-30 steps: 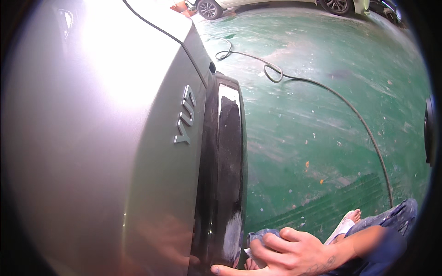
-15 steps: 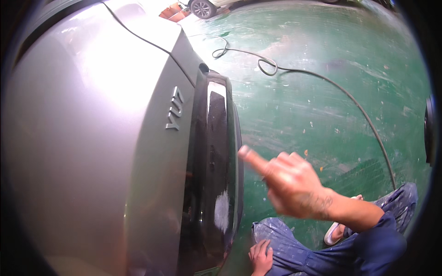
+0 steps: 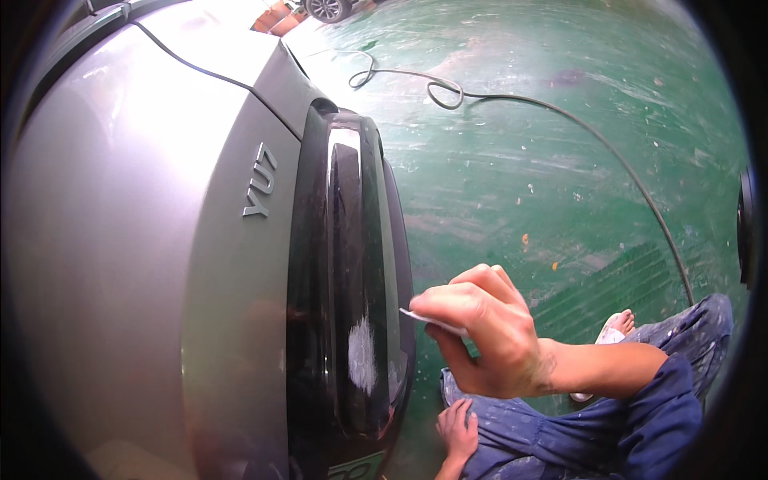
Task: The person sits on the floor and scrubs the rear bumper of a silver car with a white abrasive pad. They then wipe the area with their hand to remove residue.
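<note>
A thin whitish sheet (image 3: 436,322) is pinched between the thumb and fingers of my right hand (image 3: 488,324), its edge pointing toward the car. The hand is just right of the black rear trim (image 3: 347,224) and looks apart from it. On that trim is a pale, scuffed patch (image 3: 362,356), dull against the glossy black. My left hand (image 3: 458,428) lies on my blue trouser leg, fingers loosely extended and holding nothing.
The silver car body (image 3: 136,264) fills the left side, with raised badge letters (image 3: 260,182). A thin dark cord (image 3: 196,70) lies over it. A long hose (image 3: 596,136) loops across the green floor (image 3: 496,176). Another car's wheel (image 3: 328,8) stands at the far edge.
The view has shifted, so the car sits further left. My right hand has turned from an outstretched finger to a pinch, with the whitish sheet now visible. My left hand stays on my leg.
</note>
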